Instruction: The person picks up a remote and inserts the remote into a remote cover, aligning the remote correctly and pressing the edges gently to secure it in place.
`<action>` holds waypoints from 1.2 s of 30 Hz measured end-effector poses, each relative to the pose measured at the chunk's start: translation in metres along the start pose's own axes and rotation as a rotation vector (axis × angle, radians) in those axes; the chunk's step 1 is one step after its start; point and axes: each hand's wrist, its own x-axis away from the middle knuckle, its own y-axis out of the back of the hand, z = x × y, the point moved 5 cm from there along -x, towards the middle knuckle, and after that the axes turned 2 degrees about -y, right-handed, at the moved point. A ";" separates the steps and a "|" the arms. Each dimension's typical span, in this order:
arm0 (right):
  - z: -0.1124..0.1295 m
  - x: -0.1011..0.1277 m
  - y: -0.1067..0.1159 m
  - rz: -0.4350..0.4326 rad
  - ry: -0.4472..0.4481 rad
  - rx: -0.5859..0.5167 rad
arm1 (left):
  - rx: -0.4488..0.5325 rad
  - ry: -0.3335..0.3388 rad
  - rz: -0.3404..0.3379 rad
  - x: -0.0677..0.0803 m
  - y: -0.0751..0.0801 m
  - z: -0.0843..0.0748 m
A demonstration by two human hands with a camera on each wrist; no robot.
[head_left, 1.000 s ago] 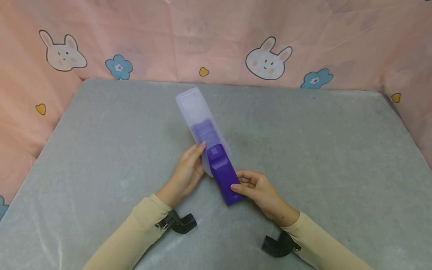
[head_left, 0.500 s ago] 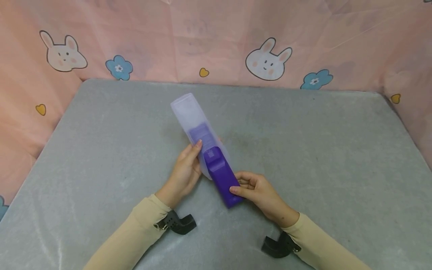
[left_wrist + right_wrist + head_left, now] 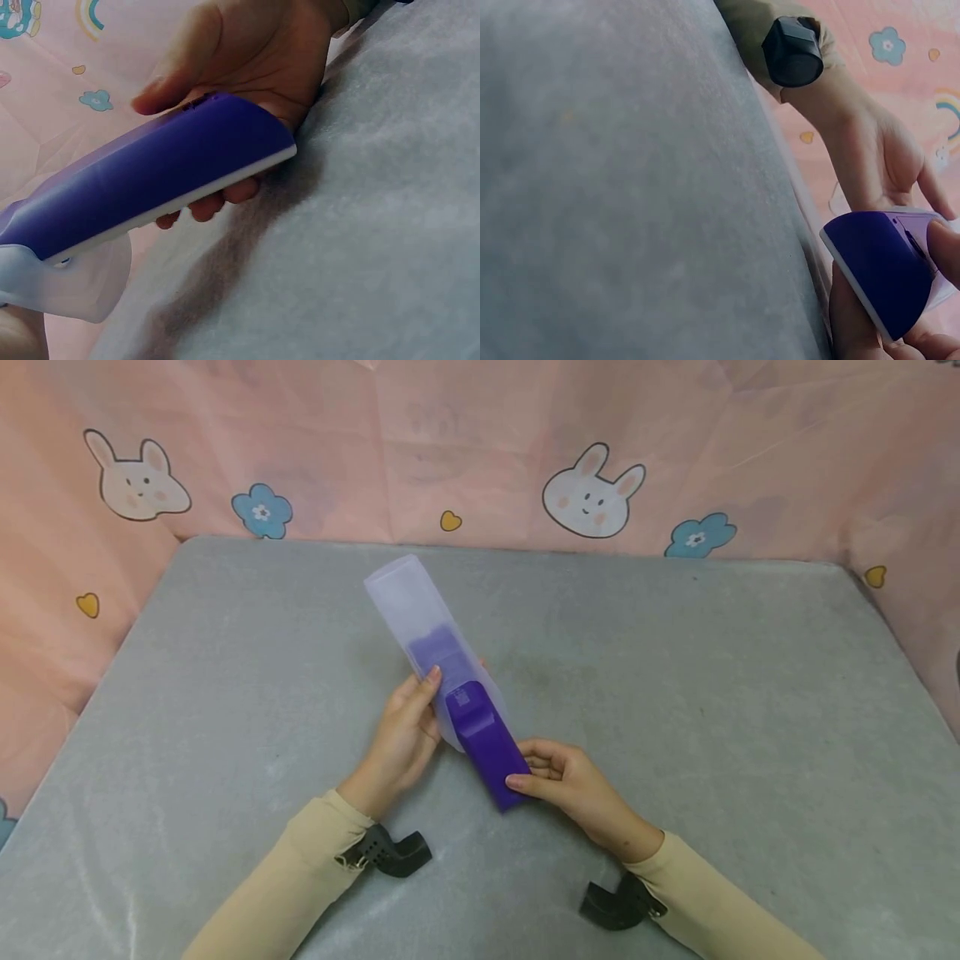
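Purple remote control (image 3: 486, 745), long and slim, held above the grey table (image 3: 712, 693) near its middle, slightly toward the person. Its far half sits inside a translucent silicone sleeve (image 3: 420, 618); the near half is bare, dark purple with a white edge along the side, as the left wrist view shows (image 3: 180, 172). The whole piece runs diagonally, sleeve end pointing away and to the left, bare end pointing toward the person.

Right hand (image 3: 570, 785) grips the bare near end: thumb laid across the top, fingers curled underneath. Right wrist view confirms the rounded end of the remote (image 3: 881, 270) clamped between thumb and fingers.

Left hand (image 3: 401, 739) holds the sleeve at its open mouth, where the purple body enters it; fingers wrap the left side, one fingertip resting on top at the sleeve's edge. The far part of the sleeve looks empty and pale.

Both forearms in beige long sleeves (image 3: 300, 868), each with a black wrist mount (image 3: 393, 852) lying close to the table.

Behind and at both sides of the table: pink backdrop (image 3: 480, 435) printed with rabbit faces (image 3: 588, 493), blue flowers and small yellow hearts.
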 end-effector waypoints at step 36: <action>-0.003 -0.001 0.001 -0.034 0.018 -0.040 | -0.048 0.007 0.014 0.002 0.001 0.006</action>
